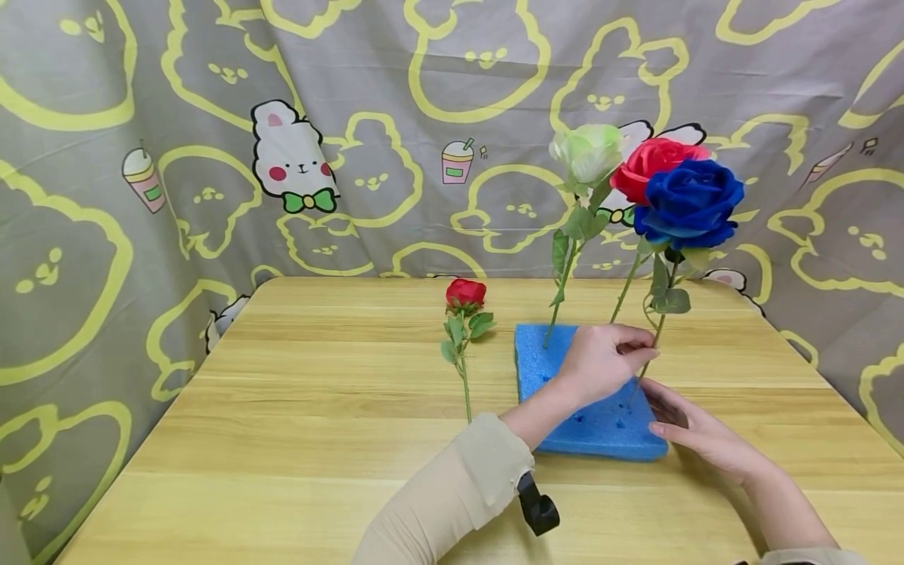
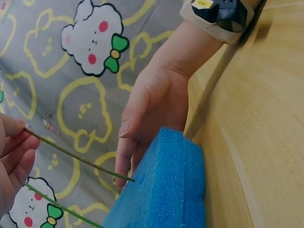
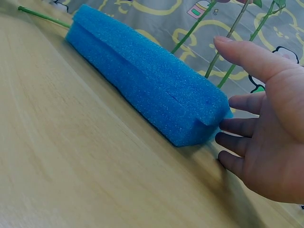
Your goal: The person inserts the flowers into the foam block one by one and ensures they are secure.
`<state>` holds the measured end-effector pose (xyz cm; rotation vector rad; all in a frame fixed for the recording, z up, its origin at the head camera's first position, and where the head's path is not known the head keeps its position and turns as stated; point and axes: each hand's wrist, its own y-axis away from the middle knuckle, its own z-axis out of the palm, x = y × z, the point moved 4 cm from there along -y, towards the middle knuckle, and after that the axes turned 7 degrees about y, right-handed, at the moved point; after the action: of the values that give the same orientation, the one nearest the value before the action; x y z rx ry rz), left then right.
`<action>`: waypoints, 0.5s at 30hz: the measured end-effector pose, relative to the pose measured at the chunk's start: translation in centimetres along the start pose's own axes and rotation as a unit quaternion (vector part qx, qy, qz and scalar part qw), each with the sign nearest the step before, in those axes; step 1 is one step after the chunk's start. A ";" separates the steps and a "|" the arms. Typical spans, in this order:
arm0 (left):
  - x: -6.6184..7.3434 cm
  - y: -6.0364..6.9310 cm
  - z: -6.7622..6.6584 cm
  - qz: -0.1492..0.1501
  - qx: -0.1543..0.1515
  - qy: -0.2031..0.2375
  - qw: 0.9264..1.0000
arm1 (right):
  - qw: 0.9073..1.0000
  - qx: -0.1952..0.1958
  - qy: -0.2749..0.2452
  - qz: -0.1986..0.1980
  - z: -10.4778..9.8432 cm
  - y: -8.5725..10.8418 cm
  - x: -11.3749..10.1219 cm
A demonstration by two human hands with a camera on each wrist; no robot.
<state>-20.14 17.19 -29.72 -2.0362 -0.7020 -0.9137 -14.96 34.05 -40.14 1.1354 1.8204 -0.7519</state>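
A blue artificial rose point(image 1: 688, 205) stands over the right side of a blue foam block point(image 1: 600, 441). My left hand point(image 1: 609, 365) pinches its stem between thumb and fingers; in the left wrist view the stem's lower end meets the foam's top. Beside the block's right edge is my right hand point(image 1: 706, 435), thumb and fingers spread and relaxed, fingertips close against the foam in the right wrist view. Two more artificial roses rise behind: a pinkish-red rose point(image 1: 653, 161), partly covered by the blue one, and a pale green-white rose point(image 1: 586, 153), its stem in the foam.
A red rose point(image 1: 466, 294) with a leafy stem lies on the wooden table point(image 1: 282, 439), left of the block. Several small holes mark the foam's top. A patterned grey curtain point(image 1: 395, 71) hangs behind the table. A black strap point(image 1: 538, 506) dangles at my left sleeve.
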 end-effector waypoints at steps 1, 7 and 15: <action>0.0 0.0 0.0 0.002 0.000 -0.002 1.000 | 1.000 0.000 -0.001 0.000 0.0 0.0 0.0; 0.0 -0.1 0.0 0.004 -0.003 -0.007 1.000 | 1.000 -0.002 -0.005 -0.004 0.0 0.0 0.1; 0.1 0.1 0.1 -0.004 -0.012 -0.010 1.000 | 1.000 -0.004 -0.003 0.001 0.0 -0.1 -0.1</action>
<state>-20.01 17.28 -29.76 -2.0667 -0.7148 -0.9115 -14.98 33.97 -40.06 1.1281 1.8163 -0.7444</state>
